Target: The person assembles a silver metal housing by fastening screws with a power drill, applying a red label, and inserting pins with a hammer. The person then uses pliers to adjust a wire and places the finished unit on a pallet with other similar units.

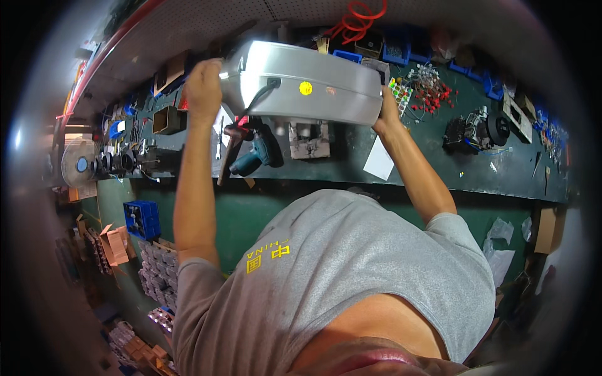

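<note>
A silver brushed-metal housing (348, 94) is raised over the dark green workbench (351, 169), tilted slightly down to the right. A round yellow sticker (305, 88) and a short black cable (260, 94) show on its side. My left hand (204, 88) grips its left end, fingers partly hidden behind it. At the other end my right hand (389, 113) is closed on the lower right corner. Beneath the housing lie a teal and black cordless drill (251, 160), a hammer-like tool (229, 153) and a grey metal block (310, 144). A white sheet (379, 160) rests near my right forearm.
Red-tipped wires (433, 88) are heaped at the back right, beside a motor-like assembly (480, 128). Blue bins (396, 50) line the back under a coiled red hose (360, 22). An open box (168, 120) stands left. A blue crate (142, 219) and stacked metal parts (157, 269) sit lower left.
</note>
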Motion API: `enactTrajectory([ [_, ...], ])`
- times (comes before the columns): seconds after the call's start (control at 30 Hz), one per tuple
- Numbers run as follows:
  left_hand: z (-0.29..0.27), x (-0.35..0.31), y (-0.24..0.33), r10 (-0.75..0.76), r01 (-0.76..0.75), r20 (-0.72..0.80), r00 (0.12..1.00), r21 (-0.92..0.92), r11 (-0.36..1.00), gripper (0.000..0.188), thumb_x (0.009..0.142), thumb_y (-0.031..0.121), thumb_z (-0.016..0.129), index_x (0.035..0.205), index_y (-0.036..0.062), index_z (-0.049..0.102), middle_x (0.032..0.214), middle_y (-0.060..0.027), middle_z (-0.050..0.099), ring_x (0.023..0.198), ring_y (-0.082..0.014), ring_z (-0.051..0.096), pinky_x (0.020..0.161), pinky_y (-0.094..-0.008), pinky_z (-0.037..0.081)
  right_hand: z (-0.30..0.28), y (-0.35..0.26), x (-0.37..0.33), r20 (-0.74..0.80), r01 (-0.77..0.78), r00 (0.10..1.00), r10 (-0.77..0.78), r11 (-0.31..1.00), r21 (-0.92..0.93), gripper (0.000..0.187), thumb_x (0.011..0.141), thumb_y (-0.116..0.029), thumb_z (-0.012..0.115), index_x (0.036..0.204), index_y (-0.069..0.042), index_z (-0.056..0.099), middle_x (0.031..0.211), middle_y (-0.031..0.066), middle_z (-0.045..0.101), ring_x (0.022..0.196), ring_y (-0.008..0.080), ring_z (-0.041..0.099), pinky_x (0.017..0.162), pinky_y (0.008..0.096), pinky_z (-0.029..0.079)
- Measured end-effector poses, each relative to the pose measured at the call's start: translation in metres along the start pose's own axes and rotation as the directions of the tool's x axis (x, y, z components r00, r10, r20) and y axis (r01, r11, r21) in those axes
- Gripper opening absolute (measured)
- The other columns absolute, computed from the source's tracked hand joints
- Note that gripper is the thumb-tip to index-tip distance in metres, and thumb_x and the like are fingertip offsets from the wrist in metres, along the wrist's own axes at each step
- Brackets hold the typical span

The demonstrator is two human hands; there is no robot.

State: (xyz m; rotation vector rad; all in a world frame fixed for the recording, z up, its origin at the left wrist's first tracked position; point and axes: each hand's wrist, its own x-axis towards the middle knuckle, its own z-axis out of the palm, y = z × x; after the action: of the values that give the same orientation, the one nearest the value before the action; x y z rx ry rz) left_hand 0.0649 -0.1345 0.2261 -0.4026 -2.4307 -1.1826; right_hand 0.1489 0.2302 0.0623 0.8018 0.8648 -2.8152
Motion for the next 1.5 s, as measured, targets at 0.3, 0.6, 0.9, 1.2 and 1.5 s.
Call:
enactTrajectory([
  [0.3,0.079,-0.234,-0.144,-0.902,0.892,0.177,0.393,-0.309,0.328,0.055,0.092,0.045,0.056,0.119,-0.0027,0.062,0.106,-0.0127,0.068,0.097,-0.025,0.062,0.087,-0.0398,0.047,-0.126,0.046,0.028,-0.361,-0.265,0.925,0.121,0.886,-0.38,0.026,0.091,-0.033,0.059,0.104,-0.011,0.067,0.093,0.0051,0.069,0.088,0.0209,0.065,0.086,0.0435,0.052],
  [0.6,0.101,-0.302,-0.108,-0.865,0.863,0.5,-0.042,-0.418,-0.283,0.052,0.094,0.057,0.042,0.121,0.0168,0.062,0.117,-0.0065,0.068,0.112,-0.0311,0.064,0.099,-0.0631,0.044,-0.036,0.032,0.126,-0.126,-0.105,0.992,-0.028,0.4,-0.911,0.03,0.092,-0.029,0.067,0.102,-0.002,0.073,0.094,0.0103,0.073,0.083,0.021,0.067,0.077,0.0382,0.053],
  [0.9,0.135,-0.302,-0.123,-0.501,0.805,0.865,-0.04,-0.269,-0.529,0.053,0.102,0.049,0.038,0.122,0.0068,0.063,0.107,-0.0132,0.07,0.098,-0.0285,0.068,0.084,-0.0393,0.062,0.081,0.063,0.227,0.038,0.025,0.998,-0.04,-0.274,-0.961,0.068,0.091,-0.058,0.06,0.125,0.0,0.069,0.127,0.0239,0.068,0.117,0.0351,0.067,0.098,0.0417,0.051],
  [1.2,0.104,-0.298,-0.114,-0.661,0.662,0.068,0.747,-0.177,0.729,0.05,0.092,0.016,0.075,0.135,0.0016,0.054,0.095,-0.0082,0.067,0.084,-0.0162,0.063,0.078,-0.0299,0.053,0.036,0.073,0.135,0.48,0.576,0.669,-0.567,-0.012,-0.817,0.035,0.089,-0.029,0.07,0.112,-0.003,0.073,0.1,0.0208,0.074,0.09,0.0317,0.071,0.08,0.0412,0.055],
  [1.5,0.103,-0.21,-0.099,-0.503,0.519,0.136,0.854,-0.148,0.842,0.019,0.09,0.014,0.076,0.095,-0.0027,0.067,0.07,-0.0045,0.067,0.063,-0.0077,0.058,0.059,-0.0265,0.048,0.062,0.147,-0.048,0.763,0.76,0.644,-0.052,-0.075,-0.646,0.038,0.085,-0.019,0.077,0.119,-0.006,0.067,0.098,0.0132,0.069,0.097,0.0302,0.063,0.085,0.0401,0.051],
])
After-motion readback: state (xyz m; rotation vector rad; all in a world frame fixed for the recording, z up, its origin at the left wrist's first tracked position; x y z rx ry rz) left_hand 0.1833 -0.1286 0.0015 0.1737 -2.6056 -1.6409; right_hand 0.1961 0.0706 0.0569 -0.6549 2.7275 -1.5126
